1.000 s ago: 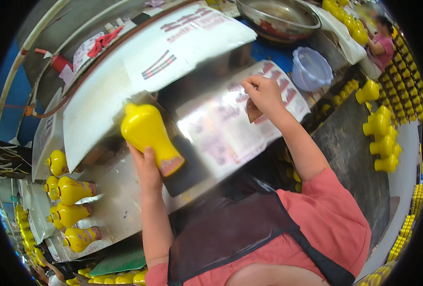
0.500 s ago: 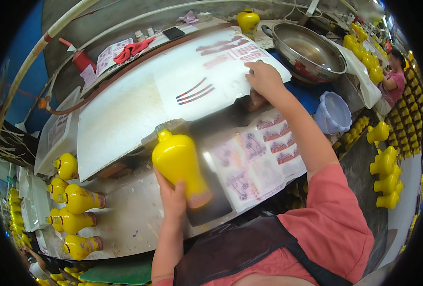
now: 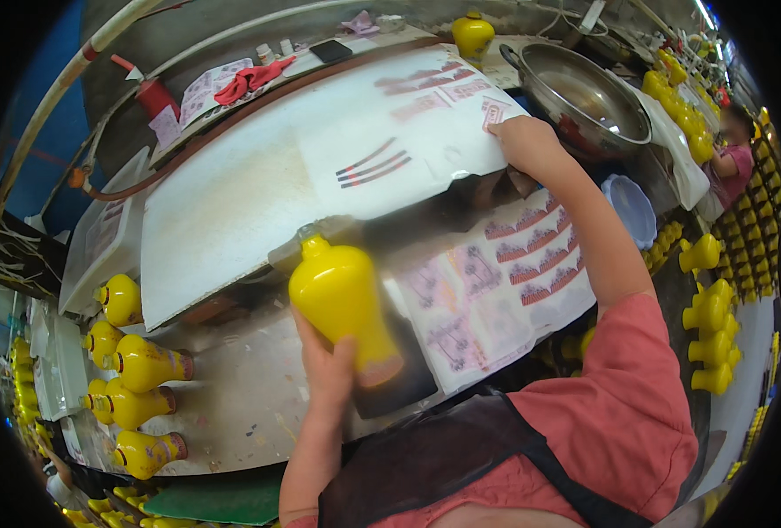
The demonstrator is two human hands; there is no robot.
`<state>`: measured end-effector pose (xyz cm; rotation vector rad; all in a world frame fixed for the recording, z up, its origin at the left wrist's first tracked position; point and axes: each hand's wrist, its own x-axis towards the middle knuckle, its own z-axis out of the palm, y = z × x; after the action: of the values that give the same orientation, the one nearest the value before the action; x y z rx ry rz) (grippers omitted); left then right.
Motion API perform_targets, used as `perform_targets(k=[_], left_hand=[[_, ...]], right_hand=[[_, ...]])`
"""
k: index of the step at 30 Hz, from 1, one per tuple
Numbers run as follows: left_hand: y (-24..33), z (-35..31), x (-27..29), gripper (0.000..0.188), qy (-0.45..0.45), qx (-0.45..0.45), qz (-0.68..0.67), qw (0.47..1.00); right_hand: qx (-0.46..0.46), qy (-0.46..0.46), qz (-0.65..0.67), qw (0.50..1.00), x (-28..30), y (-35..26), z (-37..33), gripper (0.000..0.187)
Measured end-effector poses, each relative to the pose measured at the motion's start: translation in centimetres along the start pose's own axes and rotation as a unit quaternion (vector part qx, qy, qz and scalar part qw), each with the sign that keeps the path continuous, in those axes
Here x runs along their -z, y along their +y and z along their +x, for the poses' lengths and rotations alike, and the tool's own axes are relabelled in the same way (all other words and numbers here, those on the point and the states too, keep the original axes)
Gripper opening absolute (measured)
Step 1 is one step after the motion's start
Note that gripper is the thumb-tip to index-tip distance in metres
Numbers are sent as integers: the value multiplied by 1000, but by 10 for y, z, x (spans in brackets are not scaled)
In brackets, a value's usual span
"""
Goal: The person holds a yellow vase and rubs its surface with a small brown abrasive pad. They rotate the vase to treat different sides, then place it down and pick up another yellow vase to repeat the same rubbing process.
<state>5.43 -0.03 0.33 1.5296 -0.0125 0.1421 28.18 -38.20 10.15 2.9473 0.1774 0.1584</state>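
Note:
My left hand (image 3: 327,356) is closed around the lower side of a glossy yellow vase (image 3: 337,286). The vase leans with its clear-tipped neck toward the white board (image 3: 232,202), and a reddish patterned band circles its base. At the board's right end, my right hand (image 3: 528,143) pinches the edge of a small pink-and-white printed decal (image 3: 494,113). Other pink decals (image 3: 421,107) lie on the board to the left of it. Three dark curved decal strips (image 3: 373,167) rest near the board's middle. A sheet of purple and red decals (image 3: 496,282) lies below my right forearm.
Several yellow vases (image 3: 148,363) lie or stand at the table's left. Behind the board are a red cloth (image 3: 251,81), a black phone (image 3: 331,51) and another yellow vase (image 3: 473,37). A metal basin (image 3: 584,92) and pale blue bucket (image 3: 630,211) are at right, with another person (image 3: 735,163) beyond.
My right hand has moved right and slightly toward me, drawing the small pink decal away from the others. My left hand still holds the vase; the whole view has shifted slightly.

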Motion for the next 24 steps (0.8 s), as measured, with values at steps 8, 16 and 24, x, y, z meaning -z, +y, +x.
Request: perform_targets(k=[8,16,24], left_hand=[[-9,0,2,84,3,0,-40,999],[-2,-2,-4,76,-2,-3,-70,998],[-3,0,-2,73,9,1,-54,999]], right_hand=[[46,114,-16,992,-10,7,-33,31],[64,160,-10,985,-32,19,-46,22],[110,280,6,954,-45,28,-57,13]])
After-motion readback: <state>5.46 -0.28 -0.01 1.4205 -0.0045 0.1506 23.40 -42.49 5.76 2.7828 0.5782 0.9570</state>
